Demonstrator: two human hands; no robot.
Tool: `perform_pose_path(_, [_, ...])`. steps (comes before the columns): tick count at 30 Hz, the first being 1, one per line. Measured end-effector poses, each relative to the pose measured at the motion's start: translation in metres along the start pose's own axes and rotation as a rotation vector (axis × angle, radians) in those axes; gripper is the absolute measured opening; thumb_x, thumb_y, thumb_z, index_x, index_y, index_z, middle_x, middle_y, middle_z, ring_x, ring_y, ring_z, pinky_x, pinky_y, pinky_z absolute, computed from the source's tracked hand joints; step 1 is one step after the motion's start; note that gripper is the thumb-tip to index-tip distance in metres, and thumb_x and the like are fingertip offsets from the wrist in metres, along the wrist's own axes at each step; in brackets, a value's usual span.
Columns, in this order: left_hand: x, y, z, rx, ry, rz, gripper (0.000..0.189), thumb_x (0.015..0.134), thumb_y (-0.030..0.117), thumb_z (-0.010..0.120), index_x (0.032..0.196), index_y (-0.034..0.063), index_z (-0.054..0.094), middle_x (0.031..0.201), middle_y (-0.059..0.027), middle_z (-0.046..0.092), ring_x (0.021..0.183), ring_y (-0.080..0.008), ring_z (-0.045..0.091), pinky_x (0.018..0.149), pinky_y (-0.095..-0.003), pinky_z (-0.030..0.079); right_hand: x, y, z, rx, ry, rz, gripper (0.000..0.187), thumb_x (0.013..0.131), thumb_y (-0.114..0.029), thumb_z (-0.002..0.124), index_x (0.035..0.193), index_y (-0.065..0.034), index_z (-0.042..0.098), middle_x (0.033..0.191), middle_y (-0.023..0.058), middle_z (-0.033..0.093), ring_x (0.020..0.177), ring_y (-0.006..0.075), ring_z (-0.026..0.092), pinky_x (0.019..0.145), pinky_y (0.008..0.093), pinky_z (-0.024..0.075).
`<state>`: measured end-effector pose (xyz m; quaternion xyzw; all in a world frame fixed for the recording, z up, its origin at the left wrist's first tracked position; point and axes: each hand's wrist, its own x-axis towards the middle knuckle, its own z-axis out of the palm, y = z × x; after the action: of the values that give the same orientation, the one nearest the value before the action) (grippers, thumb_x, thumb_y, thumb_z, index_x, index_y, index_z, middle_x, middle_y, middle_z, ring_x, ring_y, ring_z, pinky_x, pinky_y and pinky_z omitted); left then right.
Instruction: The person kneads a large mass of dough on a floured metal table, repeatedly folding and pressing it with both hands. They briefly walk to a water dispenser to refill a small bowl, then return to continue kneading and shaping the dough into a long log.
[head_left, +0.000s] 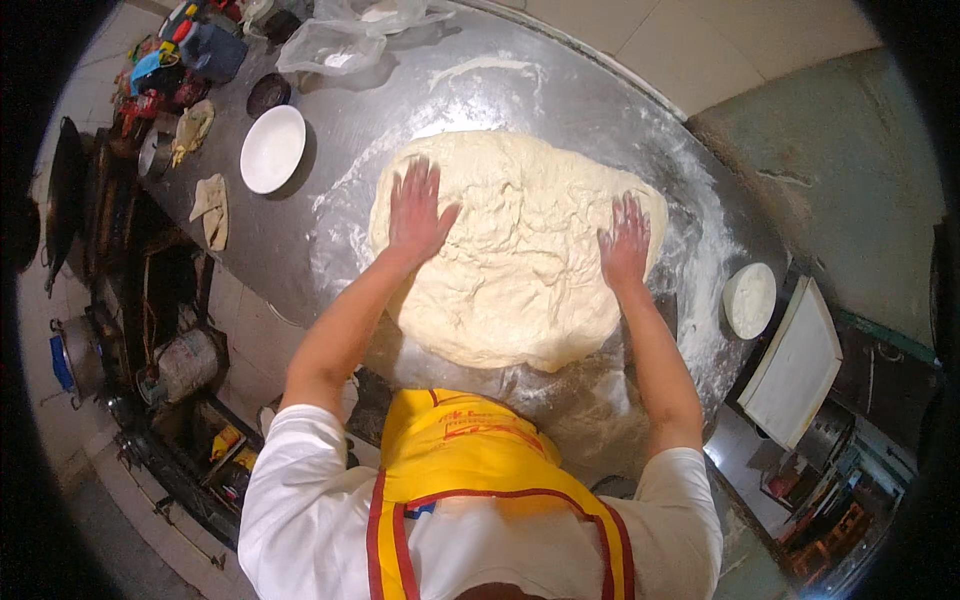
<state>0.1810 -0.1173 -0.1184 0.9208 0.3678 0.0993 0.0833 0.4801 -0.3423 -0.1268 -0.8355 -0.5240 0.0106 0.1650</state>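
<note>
A large, flattened slab of pale dough (510, 262) lies on a floured metal worktable (300, 240) in front of me. Its surface is lumpy and creased in the middle. On the upper left part of the dough my left hand (421, 214) rests flat, palm down, with the thumb spread to the right. My right hand (626, 240) lies palm down near the dough's right edge, its fingers slightly apart and dusted with flour. Neither hand grips anything. White flour is scattered on the metal around the dough, most thickly along the right side.
A white bowl (273, 149) and a folded cloth (211, 212) are on the left of the table. Plastic bags (334, 49) and a dark round dish (268, 95) lie farther back. At the right edge sits a bowl of flour (750, 301), beside a pale rectangular tray (793, 364).
</note>
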Motion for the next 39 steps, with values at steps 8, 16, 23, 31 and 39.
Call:
perform_pose_path(8, [0.083, 0.092, -0.015, -0.318, -0.158, 0.128, 0.065, 0.097, 0.04, 0.043, 0.149, 0.0018, 0.035, 0.155, -0.0192, 0.032, 0.147, -0.0351, 0.023, 0.121, -0.0489, 0.012, 0.083, -0.103, 0.016, -0.01, -0.152, 0.099, 0.052, 0.099, -0.038, 0.045, 0.145, -0.0137, 0.047, 0.156, 0.0109, 0.034, 0.147, 0.0309, 0.024, 0.118, 0.0559, 0.0125])
perform_pose_path(16, [-0.026, 0.091, -0.037, 0.026, -0.183, 0.332, 0.056, 0.098, 0.034, 0.042, 0.147, 0.0074, 0.038, 0.156, -0.0183, 0.031, 0.146, -0.0342, 0.025, 0.119, -0.0542, 0.014, -0.008, -0.13, -0.006, 0.005, -0.159, -0.161, 0.048, 0.093, -0.022, 0.049, 0.14, -0.0116, 0.052, 0.155, 0.014, 0.035, 0.144, 0.0372, 0.028, 0.117, 0.0576, 0.0185])
perform_pose_path(23, [-0.089, 0.064, -0.047, 0.051, -0.45, 0.267, 0.065, 0.092, 0.034, 0.051, 0.146, 0.0005, 0.038, 0.154, -0.0217, 0.031, 0.145, -0.038, 0.026, 0.119, -0.0534, 0.015, -0.086, -0.177, 0.007, 0.141, -0.429, -0.208, 0.05, 0.09, -0.031, 0.057, 0.133, -0.0056, 0.056, 0.155, 0.0211, 0.031, 0.145, 0.0388, 0.025, 0.116, 0.0599, 0.0178])
perform_pose_path(31, [-0.042, 0.017, -0.057, -0.095, -0.395, 0.151, 0.07, 0.093, 0.039, 0.053, 0.149, 0.0013, 0.034, 0.154, -0.0225, 0.031, 0.143, -0.0395, 0.027, 0.116, -0.0534, 0.023, -0.07, -0.07, -0.003, 0.1, -0.199, -0.297, 0.053, 0.094, -0.037, 0.057, 0.138, -0.0081, 0.053, 0.158, 0.0158, 0.028, 0.145, 0.0315, 0.027, 0.12, 0.0475, 0.0184])
perform_pose_path(39, [0.048, 0.07, 0.015, -0.075, -0.081, 0.082, 0.071, 0.091, 0.045, 0.053, 0.147, 0.004, 0.039, 0.156, -0.0194, 0.03, 0.146, -0.0363, 0.021, 0.12, -0.0507, 0.015, 0.096, -0.055, 0.033, 0.003, -0.076, 0.478, 0.063, 0.101, -0.05, 0.036, 0.155, -0.017, 0.029, 0.162, 0.0119, 0.02, 0.15, 0.0305, 0.013, 0.119, 0.0564, 0.0078])
